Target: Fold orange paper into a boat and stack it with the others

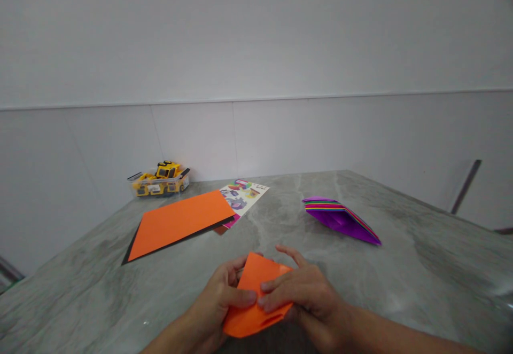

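A folded piece of orange paper (pixel 253 300) is held low in the middle of the view, just above the grey marble table (pixel 280 231). My left hand (pixel 218 303) grips its left side with the thumb pressed on top. My right hand (pixel 302 295) covers its right side, fingers pinching the paper, with the index finger lifted behind it. Both hands are closed on the paper.
A stack of flat sheets, orange on top (pixel 180 223), lies to the far left, with a printed colourful sheet (pixel 244 194) behind it. A clear box with a yellow toy vehicle (pixel 162 179) stands by the wall. A folded stack of multicoloured paper, purple outside (pixel 340 219), lies to the right.
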### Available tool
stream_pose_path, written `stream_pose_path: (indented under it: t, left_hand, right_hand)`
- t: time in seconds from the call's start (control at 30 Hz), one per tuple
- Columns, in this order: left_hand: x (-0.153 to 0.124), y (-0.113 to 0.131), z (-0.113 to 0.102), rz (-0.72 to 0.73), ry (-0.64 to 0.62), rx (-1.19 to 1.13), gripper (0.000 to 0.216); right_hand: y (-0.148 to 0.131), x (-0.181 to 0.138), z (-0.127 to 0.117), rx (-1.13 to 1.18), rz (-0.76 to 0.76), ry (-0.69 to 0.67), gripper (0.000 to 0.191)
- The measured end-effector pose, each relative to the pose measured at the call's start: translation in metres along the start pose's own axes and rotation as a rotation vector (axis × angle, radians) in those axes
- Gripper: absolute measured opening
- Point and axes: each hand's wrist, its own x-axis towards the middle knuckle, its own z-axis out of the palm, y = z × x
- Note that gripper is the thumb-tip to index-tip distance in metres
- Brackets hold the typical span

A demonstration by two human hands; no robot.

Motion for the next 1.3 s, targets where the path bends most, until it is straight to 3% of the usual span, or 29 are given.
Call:
stream_pose_path:
  t: [0.1, 0.2, 0.3, 0.37, 0.47, 0.6, 0.67, 0.83, 0.97, 1.1, 1.2, 1.3]
  left_hand:
    - [-0.002, 0.002, 0.007, 0.02, -0.077, -0.016, 0.047]
    - [-0.003, 0.003, 0.008, 0.067, -0.077, 0.006, 0.05]
    - [-0.005, 0.003, 0.006, 0.12, -0.065, 0.101, 0.049]
    - [-0.006, 0.002, 0.007, 0.124, -0.067, 0.214, 0.059]
    - [-0.008, -0.001, 0.009, 0.083, -0.032, 0.399, 0.067]
    - [-0.009, -0.005, 0.008, 0.103, 0.1, 0.575, 0.05]
    - [-0.009, -0.006, 0.005, 0.108, 0.143, 0.59, 0.049]
    - [-0.01, -0.01, 0.001, 0.053, 0.105, 0.536, 0.058]
    - [-0.008, -0.015, 0.001, -0.003, 0.092, 0.548, 0.062]
    - [-0.01, -0.015, 0.004, -0.031, 0.109, 0.619, 0.065]
    - [-0.014, -0.011, 0.004, 0.12, 0.156, 0.689, 0.072]
    - [-0.017, -0.005, 0.004, 0.33, 0.141, 0.846, 0.049]
  right_hand:
    - [0.001, -0.003, 0.001, -0.007, 0.012, 0.021, 0.032]
    - [0.002, -0.003, 0.004, 0.069, 0.077, 0.08, 0.027]
    - [0.003, -0.001, 0.007, 0.242, 0.303, 0.099, 0.01]
    - [0.003, 0.002, 0.009, 0.336, 0.458, 0.104, 0.011]
    - [0.003, 0.005, 0.011, 0.428, 0.569, 0.134, 0.017]
    - [-0.001, 0.008, 0.013, 0.396, 0.633, 0.186, 0.015]
    - [-0.003, 0.008, 0.012, 0.279, 0.627, 0.228, 0.014]
    - [-0.003, 0.006, 0.008, 0.114, 0.471, 0.272, 0.046]
    - [-0.001, 0.005, 0.009, 0.137, 0.45, 0.157, 0.044]
    - [0.001, 0.006, 0.01, 0.108, 0.437, 0.169, 0.048]
    - [0.002, 0.007, 0.008, 0.084, 0.407, 0.17, 0.045]
    - [0.002, 0.01, 0.006, 0.1, 0.377, 0.17, 0.041]
